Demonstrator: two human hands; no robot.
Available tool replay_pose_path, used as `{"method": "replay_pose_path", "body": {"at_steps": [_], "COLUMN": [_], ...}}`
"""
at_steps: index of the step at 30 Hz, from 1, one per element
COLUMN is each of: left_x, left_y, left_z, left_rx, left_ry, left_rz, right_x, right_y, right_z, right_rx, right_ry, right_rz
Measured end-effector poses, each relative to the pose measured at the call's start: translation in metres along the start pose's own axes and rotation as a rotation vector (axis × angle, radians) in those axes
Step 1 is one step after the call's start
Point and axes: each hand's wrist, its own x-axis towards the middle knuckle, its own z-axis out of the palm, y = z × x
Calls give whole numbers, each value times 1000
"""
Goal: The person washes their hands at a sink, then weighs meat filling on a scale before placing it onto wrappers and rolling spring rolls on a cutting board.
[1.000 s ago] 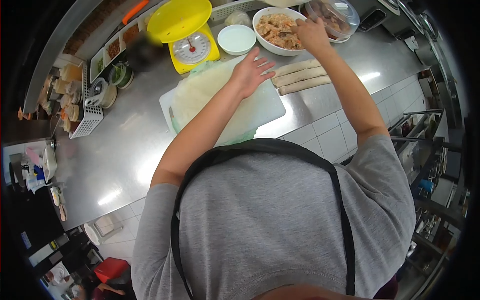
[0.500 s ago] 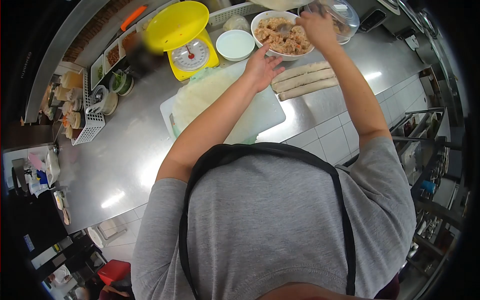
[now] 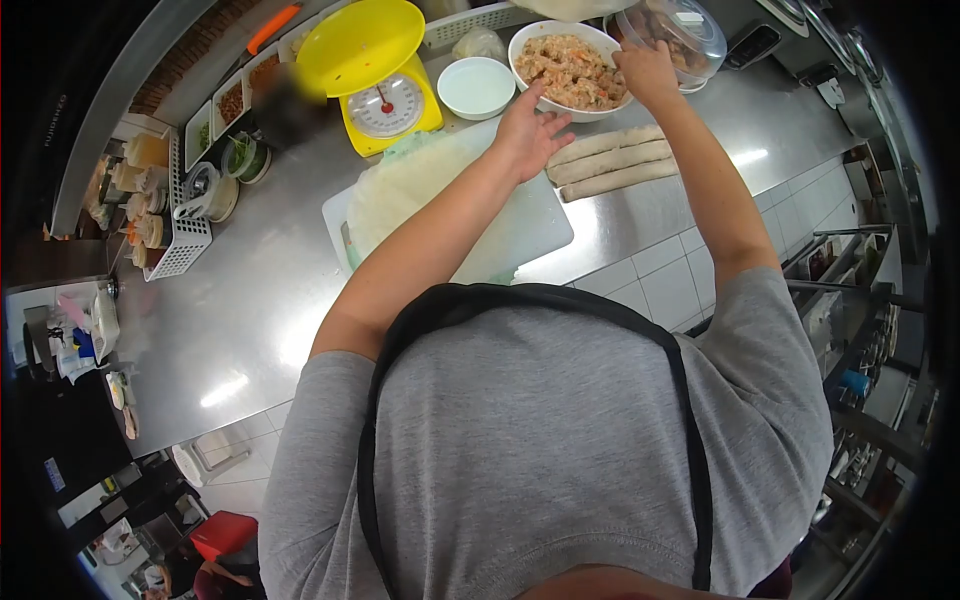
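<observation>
At the steel counter (image 3: 250, 290), bare hands meet a white bowl (image 3: 520, 72) of chopped mixture (image 3: 572, 72).
The left hand (image 3: 528, 140) is open, fingers apart, near the rim; the right hand (image 3: 648, 75) bends at the bowl's right side, its grip unclear. Lettering starting "FUJI" marks the dark edge (image 3: 62, 120); the lid's label (image 3: 690, 18) is too small to read.

Your left hand (image 3: 532, 138) is open, palm turned upward with the fingers spread, its bare forearm angled up from the elbow. Your right arm stretches farther forward, the right hand (image 3: 648, 76) bent with fingers curled downward.
</observation>
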Motion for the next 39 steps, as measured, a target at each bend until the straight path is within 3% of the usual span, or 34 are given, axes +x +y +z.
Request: {"method": "replay_pose_path", "body": {"at_steps": [2,4,5,7,11,19,26,28,30,32,35,36,39], "left_x": [-1,1,2,2,0,5,2,6,17,13,14,15,8], "left_y": [0,-2,-2,-4,-6,-3,-4,-9,-13,-16,-18,-19,-18], "left_z": [0,-2,-2,0,5,10,12,8,-4,3,-3,-4,-14], "left_rx": [-11,-22,-25,-25,-31,-59,-40,-32,10,-13,-18,3,25], "left_ry": [11,17,6,-7,0,35,45,63,-97,20,-20,5,33], "left_rz": [0,-8,-7,-11,11,-5,12,23,34,26,26,29,26], "right_x": [-1,-6,-8,-9,-17,-21,-22,-19,-12,-13,-8,-3,18], "right_y": [1,7,9,3,-32,-37,-19,-9,1,11,19,20,6], "right_z": [-8,-20,-26,-45,-23,-31,-25,-19,3,3,-27,-19,-66], "right_rx": [-45,20,20,115,87,426,649,925,851,870,740,899,973], "right_ry": [22,232,228,242,254,-66,-132,-236,-202,-76,-16,173,177], "right_rz": [23,132,133,-84,-227,-114,-41,-4,-77,-35,121,68,19]}}
